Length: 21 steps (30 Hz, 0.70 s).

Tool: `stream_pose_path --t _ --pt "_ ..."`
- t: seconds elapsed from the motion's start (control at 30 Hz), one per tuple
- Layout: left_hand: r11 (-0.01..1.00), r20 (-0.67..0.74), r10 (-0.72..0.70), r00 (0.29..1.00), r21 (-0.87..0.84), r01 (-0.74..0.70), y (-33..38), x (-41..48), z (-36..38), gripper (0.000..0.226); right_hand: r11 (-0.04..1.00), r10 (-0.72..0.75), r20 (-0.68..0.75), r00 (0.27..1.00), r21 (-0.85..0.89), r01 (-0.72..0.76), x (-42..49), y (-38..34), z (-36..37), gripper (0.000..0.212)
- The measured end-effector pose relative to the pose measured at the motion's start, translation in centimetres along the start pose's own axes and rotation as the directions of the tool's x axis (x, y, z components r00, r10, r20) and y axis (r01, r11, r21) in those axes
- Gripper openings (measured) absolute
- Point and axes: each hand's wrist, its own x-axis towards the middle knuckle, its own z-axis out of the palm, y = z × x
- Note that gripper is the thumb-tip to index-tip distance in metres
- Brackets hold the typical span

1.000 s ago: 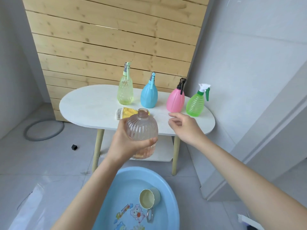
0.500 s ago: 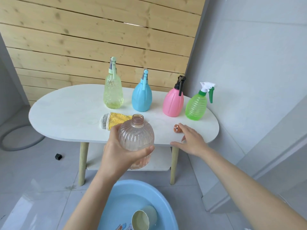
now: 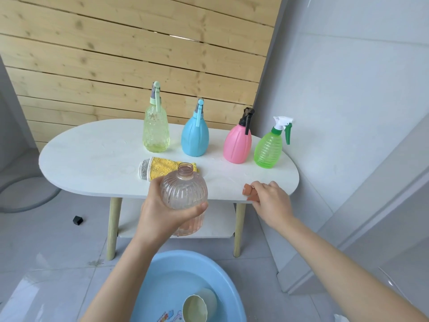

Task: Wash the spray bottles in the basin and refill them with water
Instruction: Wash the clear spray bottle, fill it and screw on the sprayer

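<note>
Basin [image 3: 162, 270] comes first, nearest the camera: pale blue plastic, round, its near side cut off by the bottom edge, with shallow water and a cream cup [image 3: 197, 307] lying tipped in it, beside a printed cartoon only partly in view. Above it the left hand [image 3: 160, 212] is wrapped around a clear, pinkish ribbed bottle [image 3: 185, 194], upright, its threaded neck open and capless; fingers hide the lower left of its body. The right hand [image 3: 271, 203] is closed on a small orange-brown spray cap [image 3: 248, 190] at the front edge of the white oval table [image 3: 92, 163]; most of the cap is hidden by the fingers, so its shape is hard to read. Behind the held bottle lies a yellow terry cloth [image 3: 162, 167] with a grey end, partly covered by the bottle's neck. Farther back stand four capped sprayers in a row: a faceted yellow-green bottle [image 3: 156, 133], a smooth blue bottle [image 3: 195, 138], a pink bottle [image 3: 237, 145] and a ringed green bottle [image 3: 268, 149]. Wooden planks [image 3: 139, 54] close the view.
</note>
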Motion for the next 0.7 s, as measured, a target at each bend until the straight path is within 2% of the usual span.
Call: stream_pose_path --t 0.1,0.17,0.23,0.3,0.43,0.57,0.7 --pt "1.000 0.003 0.001 1.000 0.003 -0.001 0.0 -0.6 -0.6 0.093 0.999 0.019 -0.106 0.994 0.029 -0.016 -0.6 -1.0 -1.8 0.024" --pt "1.000 0.009 0.002 1.000 0.008 -0.002 0.0 -1.0 -1.0 0.093 0.988 0.066 -0.182 0.981 0.148 -0.039 -1.2 -1.4 -3.6 0.013" --pt "1.000 0.012 0.015 1.000 0.014 -0.015 0.5 -1.8 -1.7 0.092 0.969 0.097 -0.203 0.974 0.242 -0.046 -2.1 -2.0 -6.4 0.005" --pt "0.999 0.018 0.026 1.000 0.026 -0.026 0.8 -2.5 -2.4 0.091 0.962 0.062 -0.234 0.970 0.273 0.004 -3.0 -2.4 -9.4 0.007" --pt "0.999 0.014 0.045 0.999 0.029 -0.045 1.5 -4.1 -4.1 0.090 0.968 -0.020 -0.298 0.954 0.231 0.093 -5.0 -3.0 -14.5 0.007" --pt "0.999 -0.001 0.044 0.999 0.031 -0.044 2.1 -5.4 -5.7 0.088 0.974 -0.151 -0.372 0.916 0.102 0.202 -6.3 -4.0 -17.2 0.012" --pt "0.999 -0.010 0.038 0.999 0.039 -0.038 2.4 -6.6 -7.5 0.088 0.974 -0.203 -0.384 0.901 0.013 0.225 -7.1 -5.2 -18.5 0.016"
